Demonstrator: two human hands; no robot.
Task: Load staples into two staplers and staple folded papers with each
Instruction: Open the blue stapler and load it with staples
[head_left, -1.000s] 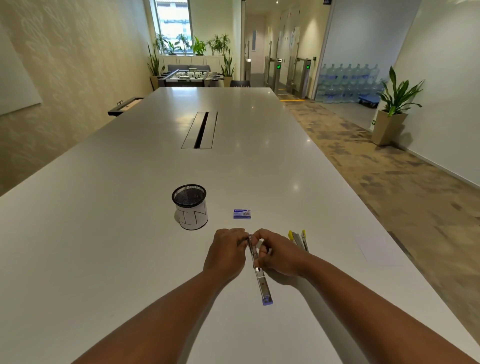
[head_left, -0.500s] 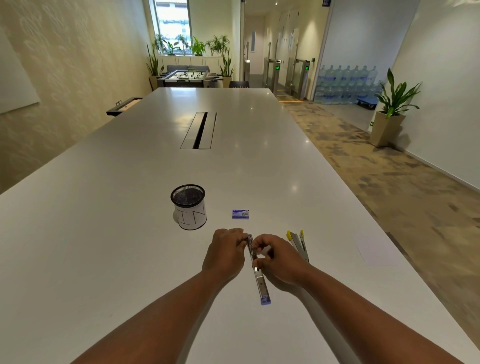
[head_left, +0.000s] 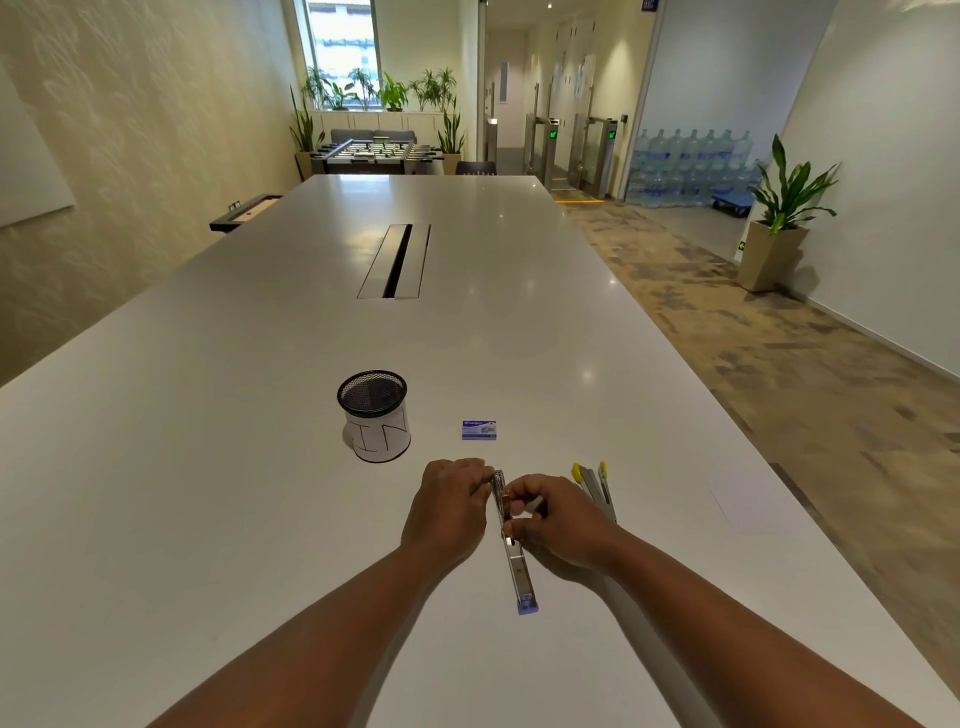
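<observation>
A metal stapler with a blue end (head_left: 519, 566) lies opened out flat on the white table (head_left: 208, 467), its blue tip toward me. My left hand (head_left: 447, 509) grips its far end from the left. My right hand (head_left: 556, 525) pinches the middle of the stapler from the right, fingers curled over the staple channel; whether staples are between the fingertips is hidden. A second stapler with yellow ends (head_left: 595, 488) lies open just right of my right hand. A small blue staple box (head_left: 479, 430) sits beyond the hands. A white sheet of paper (head_left: 748, 504) lies near the table's right edge.
A black mesh cup (head_left: 375, 413) wrapped in white paper marked "IN" stands left of the staple box. A cable slot (head_left: 396, 261) runs down the table's middle. The right table edge drops to carpet; a potted plant (head_left: 779, 218) stands by the far wall.
My right hand has slid a little toward me along the stapler. The left hand and the stapler have stayed in place.
</observation>
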